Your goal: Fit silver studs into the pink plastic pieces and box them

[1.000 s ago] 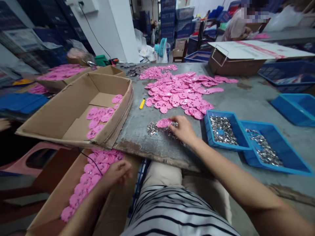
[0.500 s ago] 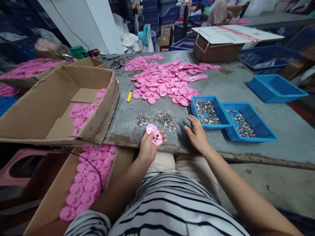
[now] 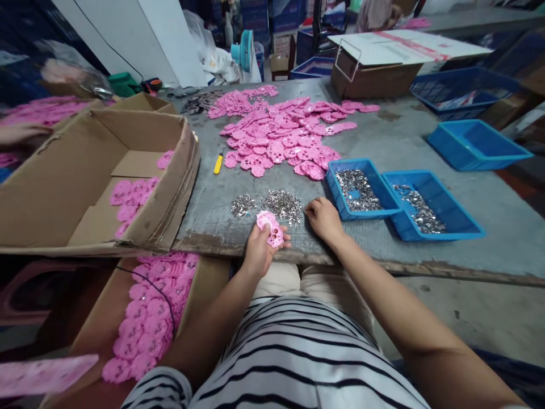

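My left hand [image 3: 256, 250] holds a flat pink plastic piece with holes [image 3: 270, 228] at the near edge of the grey table [image 3: 395, 147]. My right hand [image 3: 323, 218] rests on the table just right of it, fingers curled at the edge of a small pile of silver metal bits [image 3: 281, 204]; whether it pinches one is hidden. A big heap of the same pink pieces [image 3: 281, 133] lies farther back on the table.
Two blue trays of silver bits [image 3: 357, 190] [image 3: 426, 210] sit right of my hands, an empty blue tray [image 3: 477, 145] beyond. Cardboard boxes with pink pieces stand at left [image 3: 85, 170] and below the table [image 3: 145, 318]. A yellow tool [image 3: 218, 162] lies by the box. Another person's hand [image 3: 21, 135] shows at far left.
My left hand came up from the lower box and took the pink piece from my right hand. My right hand then moved to the silver pile.
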